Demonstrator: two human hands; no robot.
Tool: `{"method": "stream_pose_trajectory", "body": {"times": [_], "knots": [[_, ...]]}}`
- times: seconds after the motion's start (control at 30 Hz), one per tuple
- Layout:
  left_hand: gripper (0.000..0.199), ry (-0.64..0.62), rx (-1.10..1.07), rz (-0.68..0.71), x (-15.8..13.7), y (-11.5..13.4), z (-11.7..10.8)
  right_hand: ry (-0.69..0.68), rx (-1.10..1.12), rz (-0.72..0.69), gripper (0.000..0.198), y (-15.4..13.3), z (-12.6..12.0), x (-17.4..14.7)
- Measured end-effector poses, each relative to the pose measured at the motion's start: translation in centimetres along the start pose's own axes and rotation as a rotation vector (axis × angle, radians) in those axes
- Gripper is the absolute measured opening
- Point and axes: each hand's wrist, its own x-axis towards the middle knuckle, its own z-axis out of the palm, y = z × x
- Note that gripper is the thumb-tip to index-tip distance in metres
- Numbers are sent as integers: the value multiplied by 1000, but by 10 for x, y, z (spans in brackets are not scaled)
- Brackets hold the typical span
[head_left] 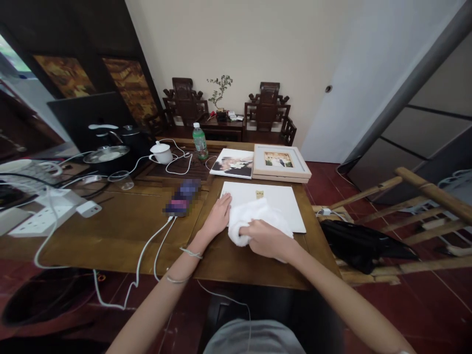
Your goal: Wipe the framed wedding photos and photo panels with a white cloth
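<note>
A white panel (pixel 282 201) lies flat on the wooden table in front of me, with a small gold-coloured patch (pixel 260 194) near its upper middle. My right hand (pixel 267 238) grips a white fluffy cloth (pixel 254 214), bunched up over the panel's near edge. Part of the panel is hidden beneath the cloth. My left hand (pixel 220 212) rests at the panel's left edge, its fingers stretched out and lying flat just left of the cloth.
Behind the panel lie a photo print (pixel 233 164) and a framed picture (pixel 282 162). Leftward are a phone (pixel 182 196) on charging cables, a green bottle (pixel 199 141), a lidded white cup (pixel 161 153), a clear plastic cup (pixel 121 181) and a power strip (pixel 46 214). A bamboo rack (pixel 361 196) stands right.
</note>
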Motion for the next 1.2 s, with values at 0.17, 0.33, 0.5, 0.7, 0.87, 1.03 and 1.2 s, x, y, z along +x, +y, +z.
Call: {"method": "stream_pose_trajectory", "body": {"times": [0.17,0.33,0.5,0.7,0.87,1.03,1.2], "knots": [[41,13,19,9,-1,-5,3,135,-48,145,40,47,-7,37],[41,23,-54,-24,1,1,-2,271,-120,253,41,71,-3,79],[53,210,-301,-227,7,13,-16,250,-115,120,39,45,10,90],[62,223,-339,-370,10,14,-21,54,15,-171,37,4,5,47],[47,107,-188,-180,8,13,-13,-126,90,-76,34,5,-23,19],[41,-4,-30,-22,4,1,-1,-16,52,208,40,42,-39,40],[40,-8,8,26,3,-6,1,99,-32,275,43,71,-36,92]]}}
